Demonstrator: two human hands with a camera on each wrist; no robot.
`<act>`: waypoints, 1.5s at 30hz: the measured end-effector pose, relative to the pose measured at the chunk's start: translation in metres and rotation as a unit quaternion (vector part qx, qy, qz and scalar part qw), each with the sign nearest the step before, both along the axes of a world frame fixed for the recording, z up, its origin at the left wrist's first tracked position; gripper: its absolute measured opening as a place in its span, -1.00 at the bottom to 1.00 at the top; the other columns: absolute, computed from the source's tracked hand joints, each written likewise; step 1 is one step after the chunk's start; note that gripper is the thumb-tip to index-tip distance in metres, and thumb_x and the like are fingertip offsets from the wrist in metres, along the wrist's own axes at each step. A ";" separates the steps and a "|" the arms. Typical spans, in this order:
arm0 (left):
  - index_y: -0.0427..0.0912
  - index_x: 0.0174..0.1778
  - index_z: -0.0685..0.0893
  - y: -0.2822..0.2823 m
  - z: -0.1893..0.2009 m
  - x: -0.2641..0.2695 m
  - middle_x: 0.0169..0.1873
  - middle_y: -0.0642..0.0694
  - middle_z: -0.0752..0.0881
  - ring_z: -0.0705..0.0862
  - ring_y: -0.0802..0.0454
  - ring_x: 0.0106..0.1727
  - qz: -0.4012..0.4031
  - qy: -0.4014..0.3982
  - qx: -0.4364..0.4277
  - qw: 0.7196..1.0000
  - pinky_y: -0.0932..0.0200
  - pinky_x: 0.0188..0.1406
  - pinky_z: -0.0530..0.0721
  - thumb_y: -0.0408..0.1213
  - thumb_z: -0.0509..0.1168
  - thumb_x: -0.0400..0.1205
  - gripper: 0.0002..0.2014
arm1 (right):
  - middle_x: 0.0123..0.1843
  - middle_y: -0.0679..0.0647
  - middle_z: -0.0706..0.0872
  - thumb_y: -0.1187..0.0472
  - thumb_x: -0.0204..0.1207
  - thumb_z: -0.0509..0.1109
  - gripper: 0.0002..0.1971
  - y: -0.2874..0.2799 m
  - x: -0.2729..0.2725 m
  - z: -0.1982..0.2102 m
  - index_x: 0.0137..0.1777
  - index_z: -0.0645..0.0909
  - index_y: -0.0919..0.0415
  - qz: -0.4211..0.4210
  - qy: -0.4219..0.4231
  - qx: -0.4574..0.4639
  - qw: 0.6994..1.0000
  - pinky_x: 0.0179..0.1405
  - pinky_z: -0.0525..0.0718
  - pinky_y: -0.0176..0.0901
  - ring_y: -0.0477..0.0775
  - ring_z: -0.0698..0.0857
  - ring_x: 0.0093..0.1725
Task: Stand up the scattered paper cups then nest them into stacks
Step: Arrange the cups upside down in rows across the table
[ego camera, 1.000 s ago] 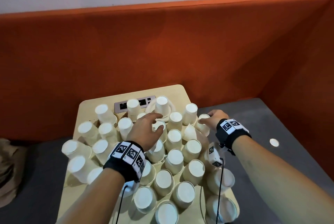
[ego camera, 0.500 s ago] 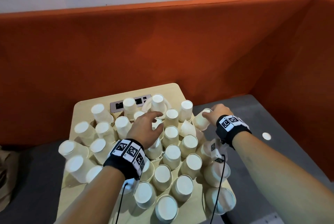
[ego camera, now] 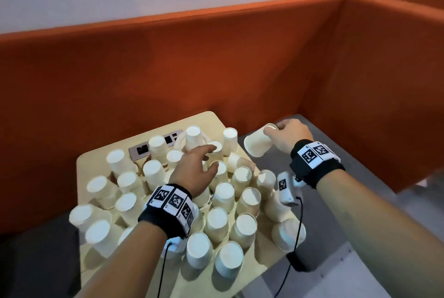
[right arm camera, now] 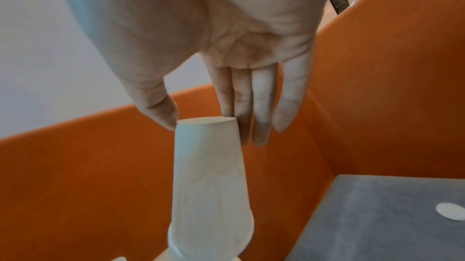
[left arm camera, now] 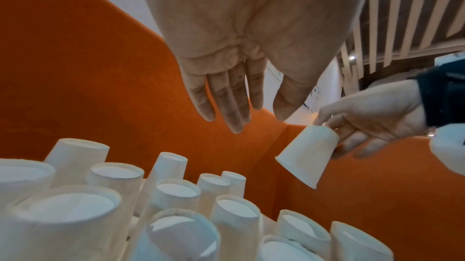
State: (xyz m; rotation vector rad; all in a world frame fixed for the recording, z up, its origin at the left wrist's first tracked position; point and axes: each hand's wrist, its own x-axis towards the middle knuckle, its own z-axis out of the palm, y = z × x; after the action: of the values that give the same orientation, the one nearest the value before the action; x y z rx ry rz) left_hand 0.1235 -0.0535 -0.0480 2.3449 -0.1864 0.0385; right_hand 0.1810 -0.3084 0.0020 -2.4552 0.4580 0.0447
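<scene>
Many white paper cups (ego camera: 223, 192) stand upside down, packed close on a small pale table (ego camera: 206, 121). My left hand (ego camera: 211, 157) hovers over the cups at the back middle, its fingers (left arm camera: 226, 106) straight and spread, holding nothing. Off the table's far right corner, my right hand (ego camera: 274, 129) pinches one cup (ego camera: 257, 145) by its base. That cup hangs tilted in the air with its mouth pointing down and left. In the right wrist view, thumb and fingers (right arm camera: 241, 106) grip the base of the lifted cup (right arm camera: 211, 175).
A grey socket panel (ego camera: 141, 150) is set into the table's back edge. An orange padded partition (ego camera: 216, 69) closes the back and right sides. A grey surface (ego camera: 360, 201) lies right of the table, with a small white disc (right arm camera: 450, 210) on it.
My right hand has lifted one cup off the table's far right edge, up and to the right. My left hand stays over the back cups.
</scene>
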 end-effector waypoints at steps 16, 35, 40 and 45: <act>0.07 0.53 0.41 -0.001 -0.001 -0.047 0.38 0.12 0.61 0.57 0.13 0.39 -0.133 -0.002 -0.017 0.991 0.12 0.36 0.54 0.09 0.61 0.29 -0.12 | -0.28 0.05 0.76 -0.27 0.30 0.45 -0.51 0.059 -0.120 0.014 -0.11 0.80 0.19 0.063 -0.025 0.116 0.991 -0.23 0.62 -0.05 0.07 0.68 -0.22; 0.11 0.27 0.60 0.031 -0.004 -0.064 0.01 0.17 0.72 0.67 0.10 0.01 -0.095 0.023 -0.010 0.995 0.13 -0.02 0.62 0.16 0.54 0.33 -0.40 | -0.06 0.08 0.72 -0.14 0.40 0.49 -0.64 0.020 -0.153 -0.052 0.02 0.58 0.09 0.046 0.255 -0.227 0.939 -0.04 0.64 -0.05 0.18 0.70 -0.10; 0.11 0.26 0.58 0.037 -0.006 -0.063 0.03 0.13 0.72 0.67 0.07 0.03 -0.082 0.043 0.003 0.996 0.01 0.06 0.68 0.18 0.53 0.32 -0.40 | -0.07 0.08 0.70 -0.08 0.42 0.55 -0.63 0.021 -0.152 -0.062 0.08 0.64 0.13 0.040 0.257 -0.232 0.937 -0.11 0.63 -0.06 0.18 0.73 -0.09; 0.11 0.28 0.59 0.036 -0.006 -0.063 0.02 0.13 0.71 0.67 0.06 0.03 -0.077 0.049 -0.003 0.996 0.03 0.06 0.66 0.15 0.54 0.33 -0.39 | -0.07 0.07 0.76 -0.08 0.40 0.54 -0.66 0.022 -0.150 -0.052 0.03 0.65 0.13 0.046 0.253 -0.222 0.941 -0.10 0.71 -0.07 0.12 0.76 -0.14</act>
State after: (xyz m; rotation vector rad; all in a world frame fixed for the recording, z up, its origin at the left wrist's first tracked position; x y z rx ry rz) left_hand 0.0601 -0.0170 -0.0536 2.3141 -0.3167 -0.1520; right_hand 0.0307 -0.2861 -0.0500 -2.9028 0.6252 0.6948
